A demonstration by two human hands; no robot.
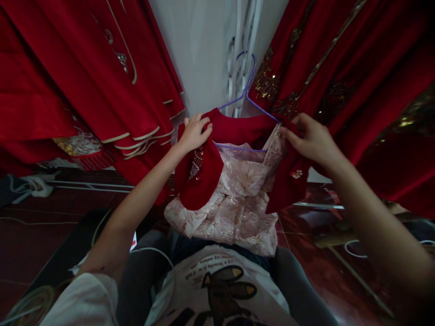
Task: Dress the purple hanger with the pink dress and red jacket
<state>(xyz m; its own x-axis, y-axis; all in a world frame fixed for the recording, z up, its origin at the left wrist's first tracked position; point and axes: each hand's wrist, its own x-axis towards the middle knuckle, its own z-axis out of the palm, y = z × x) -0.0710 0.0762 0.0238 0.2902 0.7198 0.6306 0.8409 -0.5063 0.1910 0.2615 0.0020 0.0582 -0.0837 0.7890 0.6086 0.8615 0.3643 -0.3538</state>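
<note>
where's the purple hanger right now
The purple hanger is in the upper middle of the head view, slightly right of centre, between the left hand and right hand, its top rising above the red jacket.

I have, over the feed, a purple hanger [246, 93] carrying a red garment [205, 192] and a pale brocade dress [239, 176], and below them a glossy dark red tiled floor [321, 267] with a thin pale cable [44, 223] at left and a slim stick [362, 281] at right.

Cream-edged red garments [136, 77] left, gold-decorated red garments [367, 86] right, pale panel [197, 54] between, tiled floor [306, 280] below.
</note>
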